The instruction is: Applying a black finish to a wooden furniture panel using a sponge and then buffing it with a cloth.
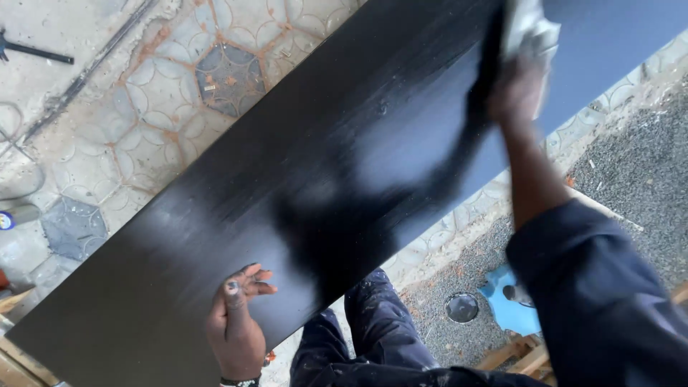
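A long black board (236, 215) fills most of the view, running from the bottom left corner up to the top right, and it lies flat on some wooden supports (519, 352) (only bits of them peek out under its near edge). Its top is dark and shiny, and a wetter, blacker band sweeps across its middle toward its far end. The person's right hand (517, 89) is near that far end, closed around a pale cloth (529, 27) and pressing it down on the board. The left hand (235, 319) rests at the near long edge, fingers loosely curled and thumb on top, holding nothing but bracing the board. To wipe well, the person would likely do best with long, even strokes along the board's length, so no streaks show, and with the left hand pushing down so the board does not slide. The cloth should probably stay flat and reach right to both long edges. Under the board is a patterned tile floor (143, 122) on the left and grey gravel (638, 165) on the right. The person's dark trousers (373, 330) show below the near edge, and a blue scrap (510, 309) and a small round lid (462, 307) lie on the gravel.
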